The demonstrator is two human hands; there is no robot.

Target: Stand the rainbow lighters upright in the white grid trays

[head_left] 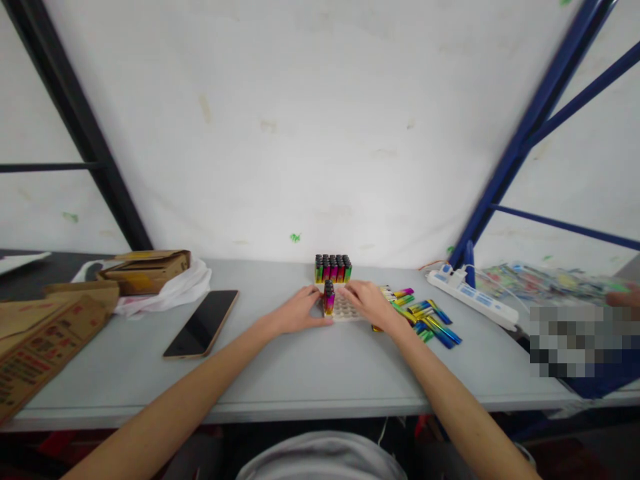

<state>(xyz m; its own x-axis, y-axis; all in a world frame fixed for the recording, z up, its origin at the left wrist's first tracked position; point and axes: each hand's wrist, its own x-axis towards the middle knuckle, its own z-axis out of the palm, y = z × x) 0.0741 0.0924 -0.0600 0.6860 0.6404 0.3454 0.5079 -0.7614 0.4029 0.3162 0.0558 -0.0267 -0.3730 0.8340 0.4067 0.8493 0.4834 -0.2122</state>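
Observation:
A white tray (345,309) with rows of holes lies on the table in front of me. Several lighters (329,300) with black tops and shiny purple-and-yellow bodies stand upright along its left end. My left hand (300,312) is around that end, thumb at the front corner and fingers behind. Over the right part of the tray is my right hand (369,302), its fingers bent and close together; whatever they hold is hidden. Behind the tray stands a block of upright lighters (333,268). To the right of my right hand lies a loose pile of shiny coloured lighter bodies (433,323).
A phone (203,325) lies on the left, near an open cardboard box (150,272) and a carton (55,333). At right are a white power strip (473,297), a blurred heap of clear bags (545,283) and another person's hand (625,298). Blue posts (520,147) rise at right.

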